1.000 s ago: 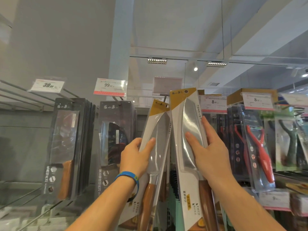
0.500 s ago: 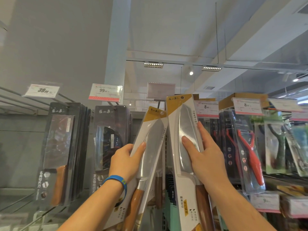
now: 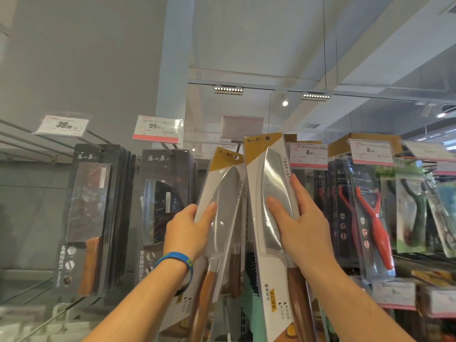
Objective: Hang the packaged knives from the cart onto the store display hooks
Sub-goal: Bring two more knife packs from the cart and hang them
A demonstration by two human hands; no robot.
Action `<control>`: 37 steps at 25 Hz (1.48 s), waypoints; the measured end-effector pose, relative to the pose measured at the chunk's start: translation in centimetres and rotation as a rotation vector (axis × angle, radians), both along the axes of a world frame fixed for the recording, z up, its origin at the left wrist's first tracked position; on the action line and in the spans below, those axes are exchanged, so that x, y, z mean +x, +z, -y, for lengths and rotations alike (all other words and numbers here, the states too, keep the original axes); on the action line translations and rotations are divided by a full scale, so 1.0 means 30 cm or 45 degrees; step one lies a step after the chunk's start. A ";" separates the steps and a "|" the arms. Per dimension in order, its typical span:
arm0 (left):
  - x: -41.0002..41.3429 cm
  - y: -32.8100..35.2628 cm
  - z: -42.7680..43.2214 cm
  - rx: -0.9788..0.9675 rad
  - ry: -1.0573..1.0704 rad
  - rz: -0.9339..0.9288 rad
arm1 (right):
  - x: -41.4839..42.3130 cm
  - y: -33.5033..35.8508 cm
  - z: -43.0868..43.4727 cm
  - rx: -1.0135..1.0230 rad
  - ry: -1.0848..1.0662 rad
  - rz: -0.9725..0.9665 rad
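Both forearms are rising from the bottom edge of the frame, much as they were half a second ago; the whole scene is sitting slightly higher in the frame than then, while the grips and the packages' places against the display are looking unchanged. A blue wristband (image 3: 176,259) is circling the left wrist at lower centre. Just above it the left hand (image 3: 190,230) is gripping the left packaged knife (image 3: 222,188) by its left edge, the thumb lying across the clear front and the other fingers hidden behind. At centre right the right hand (image 3: 303,230) is holding the right packaged knife (image 3: 269,169), its thumb pressing on the front over the blade and its forefinger stretching up along the right edge; the rest of the fingers are out of sight behind the card. The two packages are standing side by side at centre frame, the left one leaning right so that their gold tops are almost touching; whether either hang hole is sitting on a hook, I cannot tell.

Beyond them, dark boxed knives (image 3: 160,193) are hanging at centre left under a 99 price tag (image 3: 158,128); red peelers (image 3: 372,218) are hanging at the right under an 8.90 price tag (image 3: 308,153). Farthest off, ceiling lights (image 3: 228,89) are glowing at upper centre.
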State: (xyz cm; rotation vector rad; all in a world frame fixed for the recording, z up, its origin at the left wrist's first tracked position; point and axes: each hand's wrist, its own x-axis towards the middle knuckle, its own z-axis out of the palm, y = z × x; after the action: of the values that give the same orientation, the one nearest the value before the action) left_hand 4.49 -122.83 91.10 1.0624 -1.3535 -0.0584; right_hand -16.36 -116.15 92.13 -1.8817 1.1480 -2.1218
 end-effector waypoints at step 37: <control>-0.040 0.009 0.075 0.034 -0.084 0.055 | -0.063 -0.002 0.060 -0.110 -0.022 -0.045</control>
State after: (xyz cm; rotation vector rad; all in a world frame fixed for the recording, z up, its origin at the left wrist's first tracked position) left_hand 3.28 -125.09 91.38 1.0466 -1.4300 -0.1032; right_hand -18.24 -117.97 92.07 -1.9600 1.1008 -2.1896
